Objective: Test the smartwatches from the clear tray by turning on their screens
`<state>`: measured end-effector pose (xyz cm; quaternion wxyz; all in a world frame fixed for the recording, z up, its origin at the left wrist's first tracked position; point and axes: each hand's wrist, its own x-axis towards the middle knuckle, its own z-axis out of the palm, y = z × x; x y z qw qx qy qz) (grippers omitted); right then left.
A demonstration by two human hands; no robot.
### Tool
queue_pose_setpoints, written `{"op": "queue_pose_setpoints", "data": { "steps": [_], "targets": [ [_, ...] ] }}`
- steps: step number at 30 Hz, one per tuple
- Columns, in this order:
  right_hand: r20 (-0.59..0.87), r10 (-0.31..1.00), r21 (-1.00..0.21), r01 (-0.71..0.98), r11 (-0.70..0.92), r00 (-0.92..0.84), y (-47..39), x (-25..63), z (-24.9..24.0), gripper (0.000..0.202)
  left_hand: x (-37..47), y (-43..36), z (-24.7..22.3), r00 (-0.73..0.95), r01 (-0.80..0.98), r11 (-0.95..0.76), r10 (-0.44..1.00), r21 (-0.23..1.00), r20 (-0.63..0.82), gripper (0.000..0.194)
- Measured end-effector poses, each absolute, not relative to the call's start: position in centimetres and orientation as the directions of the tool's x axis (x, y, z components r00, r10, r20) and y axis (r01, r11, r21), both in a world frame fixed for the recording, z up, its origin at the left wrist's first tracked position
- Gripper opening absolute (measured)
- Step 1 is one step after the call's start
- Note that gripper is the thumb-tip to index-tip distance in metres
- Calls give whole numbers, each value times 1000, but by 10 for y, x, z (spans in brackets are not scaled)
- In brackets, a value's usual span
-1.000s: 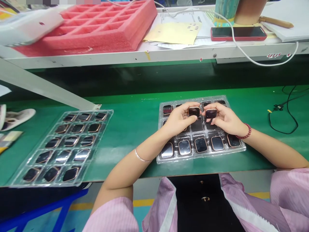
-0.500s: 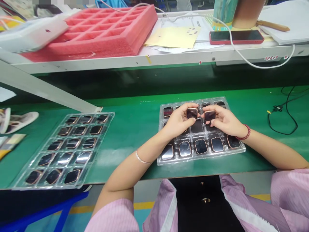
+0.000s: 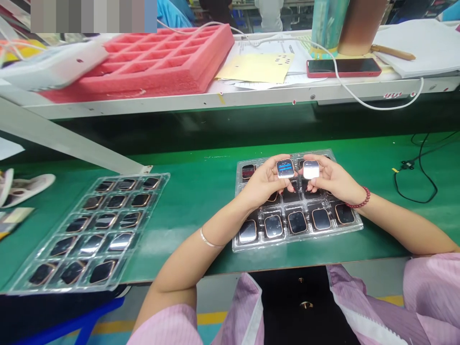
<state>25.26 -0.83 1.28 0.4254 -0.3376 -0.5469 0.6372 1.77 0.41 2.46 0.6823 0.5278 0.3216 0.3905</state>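
My left hand is closed on a square smartwatch body without a strap; its screen is lit with blue bars. In my right hand a second smartwatch body is gripped, its screen showing bright white. Both are held side by side, a little apart, above a clear plastic tray. Dark-faced watch bodies with gold rims, such as this front-row watch, sit in the tray's pockets. My hands hide part of the back and middle rows.
Another clear tray of watch bodies lies at the left on the green bench. A slanted white post stands behind it. The shelf above holds a red foam block, papers and a phone. A black cable lies at the right.
Both watch screens were dark and have lit up, the left one with blue bars, the right one white. Both hands still hold their watches in nearly the same place.
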Motion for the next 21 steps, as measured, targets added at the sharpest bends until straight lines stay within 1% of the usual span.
{"op": "queue_pose_setpoints", "data": {
  "steps": [3, 4, 6, 8, 10, 11, 13, 14, 15, 18, 21],
  "targets": [
    [-106, 864, -920, -281, -273, -493, -4, 256, 19, 48, 15, 9, 29, 537, -282, 318, 834, 905, -125, 54],
    [-148, 829, -881, -310, -359, -539, -2, 258, 21, 49, 14, 10, 31, 559, -300, 386, 812, 872, -166, 50],
    [-211, 763, -802, -339, -493, -611, 3, 261, 24, 60, 12, 14, 34, 599, -315, 500, 764, 807, -240, 54],
    [-247, 737, -753, -354, -555, -629, 8, 264, 24, 67, 10, 17, 36, 623, -312, 569, 727, 761, -288, 59],
    [-258, 734, -738, -363, -569, -628, 10, 266, 24, 68, 9, 19, 35, 638, -303, 586, 711, 751, -297, 60],
    [-252, 739, -743, -364, -561, -625, 10, 266, 23, 66, 9, 19, 34, 640, -300, 576, 712, 761, -287, 58],
    [-223, 761, -780, -357, -514, -610, 8, 265, 22, 53, 10, 18, 29, 623, -291, 517, 741, 805, -251, 50],
    [-205, 780, -812, -343, -473, -591, 6, 264, 22, 46, 11, 17, 27, 603, -280, 470, 765, 837, -228, 47],
    [-183, 804, -850, -319, -419, -566, 3, 262, 21, 41, 12, 15, 24, 576, -262, 410, 792, 874, -200, 49],
    [-63, 880, -960, -211, -181, -470, -4, 256, 18, 44, 16, 9, 19, 500, -174, 199, 861, 965, -87, 65],
    [92, 902, -995, -77, 66, -421, -10, 251, 14, 47, 19, 3, 19, 488, -102, 57, 873, 993, 0, 63]
  ]
}}
